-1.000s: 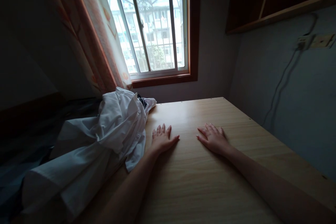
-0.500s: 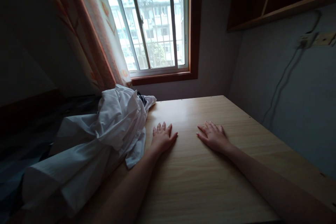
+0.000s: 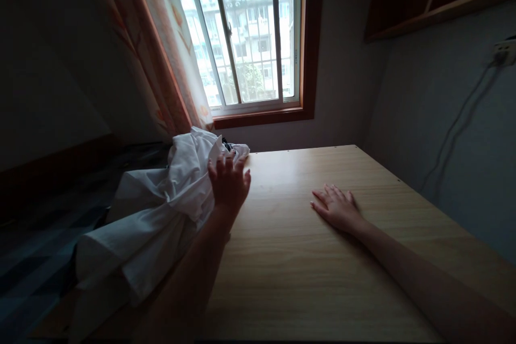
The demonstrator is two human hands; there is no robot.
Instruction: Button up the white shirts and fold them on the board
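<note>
My left hand (image 3: 229, 181) is raised in front of a crumpled white garment (image 3: 189, 172), its fingers apart and nothing held in them. Whether the fingertips touch the cloth I cannot tell. The garment lies heaped on the left side of a light wooden table (image 3: 282, 269) and spreads toward the near left. A small dark patterned patch (image 3: 228, 145) shows at its far end, just beyond my fingers. On the right half of the tabletop my right hand (image 3: 336, 208) rests flat, palm down, fingers spread, holding nothing.
Behind the table is a window (image 3: 250, 37) with an orange flowered curtain (image 3: 157, 54) on its left. A wooden shelf (image 3: 443, 16) hangs on the right wall above a socket (image 3: 503, 52) with a cable. Checked bedding (image 3: 28, 274) lies to the left.
My left hand has lifted off the tabletop and moved up and left to the white garment. My right hand stays flat on the table. The view has shifted slightly left.
</note>
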